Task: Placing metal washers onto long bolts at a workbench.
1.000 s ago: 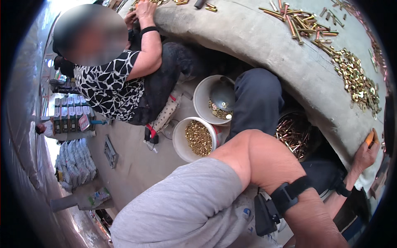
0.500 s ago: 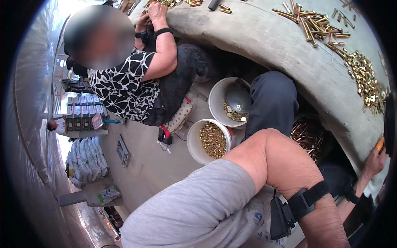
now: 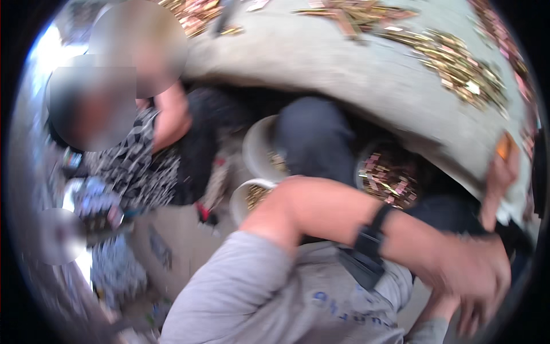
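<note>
Head view, motion-blurred. Right hand (image 3: pixel 502 173) raised at the near rim of the grey cloth-covered work surface (image 3: pixel 332 63); small orange object (image 3: pixel 504 147) at its fingertips. Cannot tell whether the fingers are clamped on it or it is worn. Left hand (image 3: pixel 472 274) reaches across the body, in front of the right forearm, fingers pointing down; contact unclear, nor can I tell whether they grip anything. Black strapped-on plastic device (image 3: pixel 364 264) on the left arm.

Loose heap of gold-coloured metal fasteners (image 3: pixel 452 69) on the surface, beyond the right hand. Reddish and gold metal bolts (image 3: pixel 389 179) in a container below the rim.

Technique, my judgement: hold the right forearm steady while the left works across it; keep the device off the shirt; move slowly, orange object kept clear of the heap, so no fasteners get knocked over the edge.
</note>
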